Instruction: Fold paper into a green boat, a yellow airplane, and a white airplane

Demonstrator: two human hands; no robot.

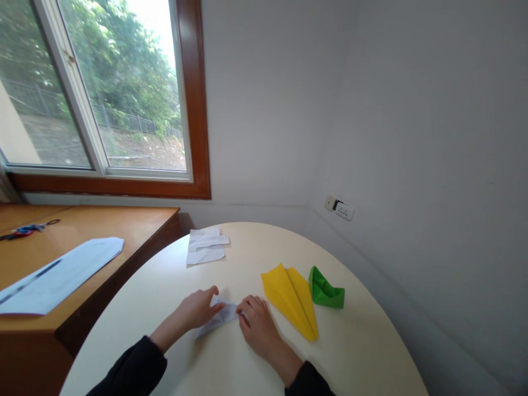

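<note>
A small folded sheet of white paper [225, 314] lies on the round table, angled between my two hands. My left hand [200, 309] is over its left part, thumb and fingers apart, with the thumb close above or touching the paper; I cannot tell which. With curled fingers, my right hand [258, 324] pinches the paper's right corner. Just beyond the right hand rests a yellow paper airplane [291, 300], its nose pointing toward me. Beside that sits a green folded paper boat [325, 290].
Several white paper pieces [206, 246] lie at the round table's [256, 242] far left. A wooden desk [136, 220] on the left bears a large white sheet [78, 269] with a dark strip, and scissors [31, 230]. Walls stand behind, with a power socket [344, 211].
</note>
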